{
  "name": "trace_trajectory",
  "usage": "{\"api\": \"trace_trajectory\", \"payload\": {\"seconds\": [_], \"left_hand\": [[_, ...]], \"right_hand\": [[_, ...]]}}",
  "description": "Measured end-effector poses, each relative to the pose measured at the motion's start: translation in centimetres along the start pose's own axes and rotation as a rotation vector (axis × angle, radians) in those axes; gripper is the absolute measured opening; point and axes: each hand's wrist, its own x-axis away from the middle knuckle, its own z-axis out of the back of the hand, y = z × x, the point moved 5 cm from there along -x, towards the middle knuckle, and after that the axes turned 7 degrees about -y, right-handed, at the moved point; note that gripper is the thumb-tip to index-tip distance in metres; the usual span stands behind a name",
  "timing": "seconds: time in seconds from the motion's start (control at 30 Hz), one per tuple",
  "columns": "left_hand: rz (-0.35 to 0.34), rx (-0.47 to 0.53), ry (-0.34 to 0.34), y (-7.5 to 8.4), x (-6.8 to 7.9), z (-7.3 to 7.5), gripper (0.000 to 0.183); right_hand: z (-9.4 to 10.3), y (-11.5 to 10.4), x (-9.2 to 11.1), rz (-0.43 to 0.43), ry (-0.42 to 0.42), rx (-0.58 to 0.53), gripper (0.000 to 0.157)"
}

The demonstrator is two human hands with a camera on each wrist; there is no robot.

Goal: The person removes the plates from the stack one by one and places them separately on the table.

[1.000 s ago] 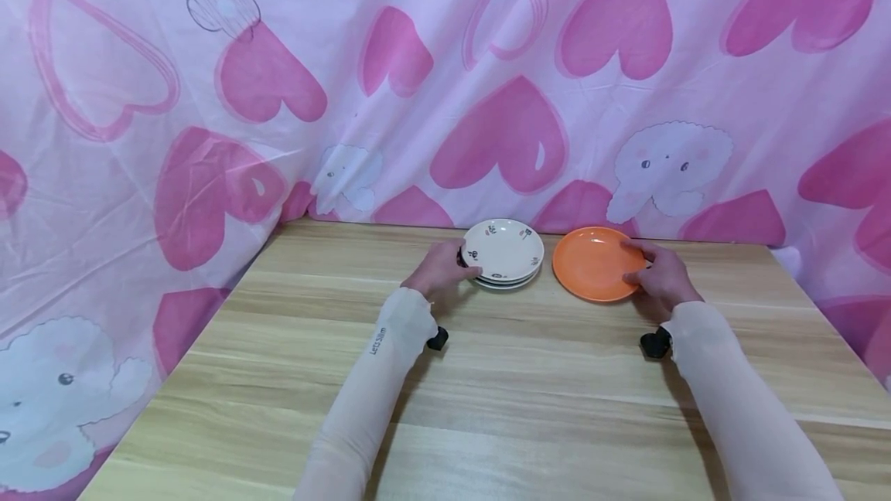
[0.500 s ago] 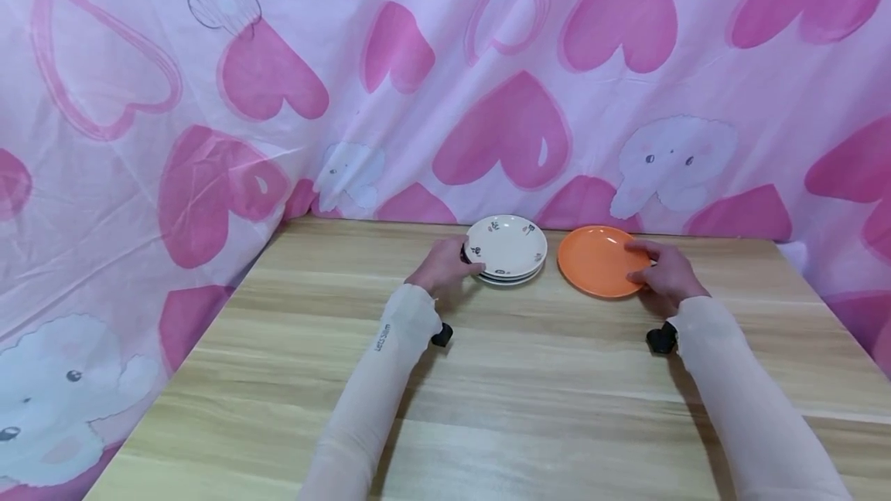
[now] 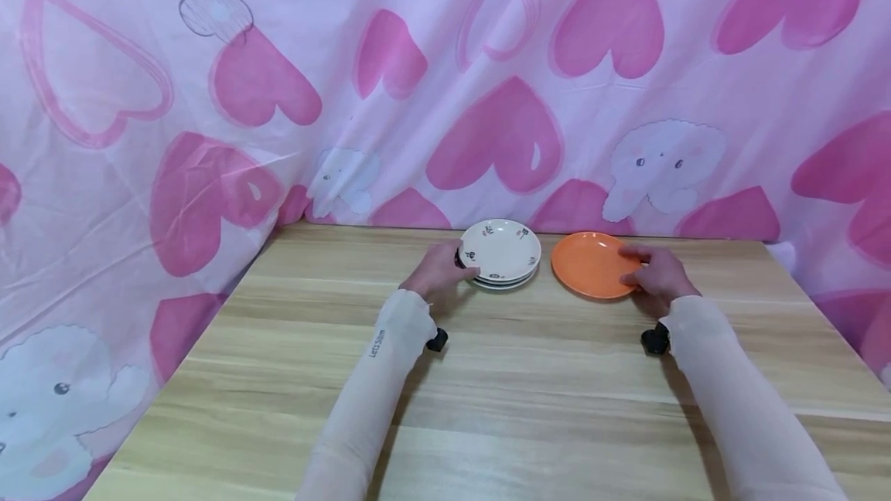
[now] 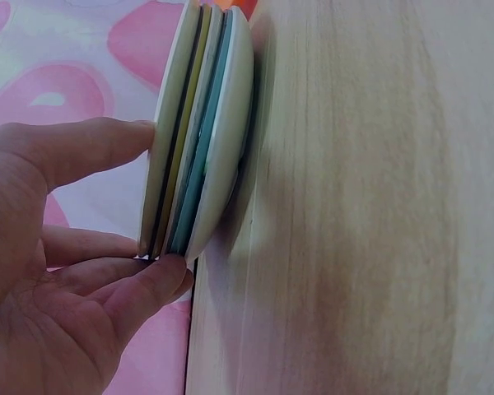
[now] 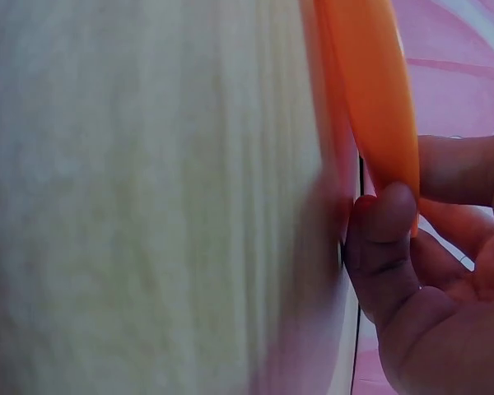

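Observation:
A stack of several small plates (image 3: 501, 250) stands near the table's back edge; its cream top plate bears dark and red motifs. My left hand (image 3: 440, 269) grips the stack's left side. In the left wrist view, cream, yellow and teal rims of the stacked plates (image 4: 199, 140) show, with one finger on the top rim and other fingers against the edge. Right of the stack, apart from it, is an orange plate (image 3: 592, 265). My right hand (image 3: 661, 275) pinches its right rim. In the right wrist view, digits lie on both sides of the orange rim (image 5: 379, 90).
The wood-grain table (image 3: 529, 393) extends toward me and to both sides. A pink and white heart-patterned cloth (image 3: 278, 83) hangs right behind the table and along its left side. Black wrist cameras (image 3: 654, 342) sit under both sleeves.
The far rim of the orange plate sits slightly lower, so it lies flatter. Both hands keep their hold on the same plates. The head view has shifted a little.

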Motion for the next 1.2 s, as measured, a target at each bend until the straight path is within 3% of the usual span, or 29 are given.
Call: {"api": "trace_trajectory", "payload": {"seconds": [0.13,0.33,0.97,1.2], "left_hand": [[-0.002,-0.006,-0.001,0.0,-0.1,0.1,0.065],[0.003,-0.001,-0.008,-0.2,-0.1,0.0,0.060],[-0.003,-0.015,-0.005,0.0,0.0,0.0,0.047],[0.003,0.002,0.003,0.0,-0.1,0.1,0.055]], "right_hand": [[0.0,-0.1,0.0,-0.010,-0.011,-0.037,0.071],[0.0,-0.3,0.0,0.010,-0.005,0.040,0.070],[-0.1,0.0,-0.3,-0.091,0.004,-0.004,0.070],[0.0,-1.2,0.3,-0.042,-0.025,0.193,0.055]]}}
